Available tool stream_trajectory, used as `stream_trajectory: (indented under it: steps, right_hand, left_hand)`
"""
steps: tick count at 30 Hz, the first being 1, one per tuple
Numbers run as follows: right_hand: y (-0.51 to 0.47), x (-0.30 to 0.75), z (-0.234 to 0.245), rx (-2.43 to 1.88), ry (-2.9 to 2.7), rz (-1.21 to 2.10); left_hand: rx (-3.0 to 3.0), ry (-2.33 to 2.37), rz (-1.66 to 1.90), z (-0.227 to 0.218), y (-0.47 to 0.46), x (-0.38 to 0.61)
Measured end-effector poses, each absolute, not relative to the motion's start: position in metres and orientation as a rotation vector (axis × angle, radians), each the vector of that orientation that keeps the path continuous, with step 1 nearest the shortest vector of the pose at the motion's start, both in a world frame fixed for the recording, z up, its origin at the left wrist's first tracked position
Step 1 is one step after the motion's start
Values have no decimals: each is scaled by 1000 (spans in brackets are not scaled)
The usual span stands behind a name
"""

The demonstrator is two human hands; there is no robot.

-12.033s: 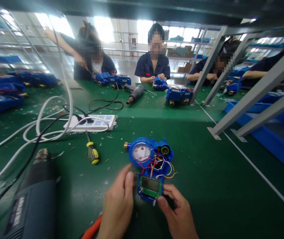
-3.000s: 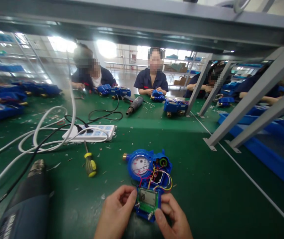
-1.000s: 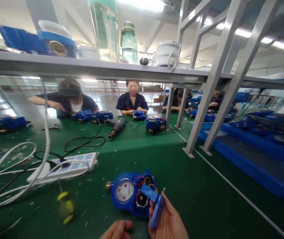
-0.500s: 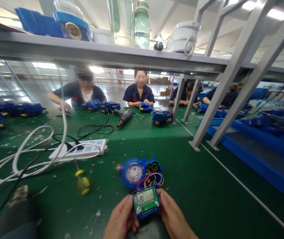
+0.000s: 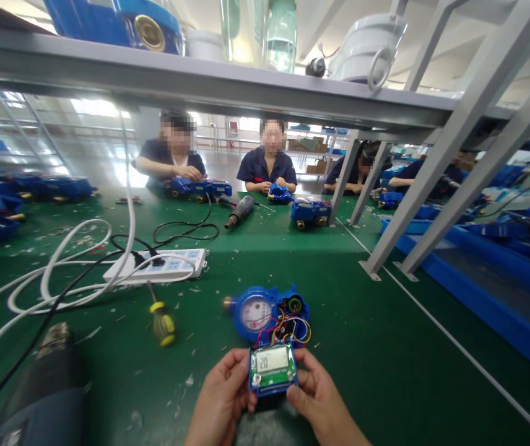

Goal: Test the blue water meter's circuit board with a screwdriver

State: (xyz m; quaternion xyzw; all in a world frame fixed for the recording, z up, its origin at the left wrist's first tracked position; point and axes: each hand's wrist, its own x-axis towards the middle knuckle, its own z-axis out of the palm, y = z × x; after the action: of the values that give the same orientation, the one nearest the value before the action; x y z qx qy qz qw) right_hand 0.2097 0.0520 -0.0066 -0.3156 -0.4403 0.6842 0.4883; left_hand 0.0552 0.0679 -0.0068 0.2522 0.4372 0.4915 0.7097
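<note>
Both hands closed on one display module: left hand gripping its left edge, right hand gripping its right edge, thumbs on the blue frame. Green circuit board facing up, small screen reading "20". Held just in front of the blue water meter, joined to it by a tangle of red, yellow and blue wires.

Meter lying flat on the green table mat, round dial up, brass fitting at its left end. Left of the meter, near it: a yellow-handled screwdriver. Behind the screwdriver, further from the meter: a white power strip with looping white cables. Far left and nearer than the meter: a dark heat gun, blurred. Right of the meter, well apart: a blue tray beyond grey steel struts. Across the table from the meter: seated co-workers in dark blue uniforms, more blue meters and another heat gun by them. Above: a steel shelf carrying bottles and a blue meter.
</note>
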Motion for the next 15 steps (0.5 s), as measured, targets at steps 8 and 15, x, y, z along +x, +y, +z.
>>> stream_trajectory:
  steps: [8,15]
  right_hand:
    - [52,209,-16,-655,-859,1703]
    - [52,209,-9,-470,-535,1859]
  left_hand:
    - [704,1158,1146,-12,68,49]
    - [941,927,1187,0,59,55]
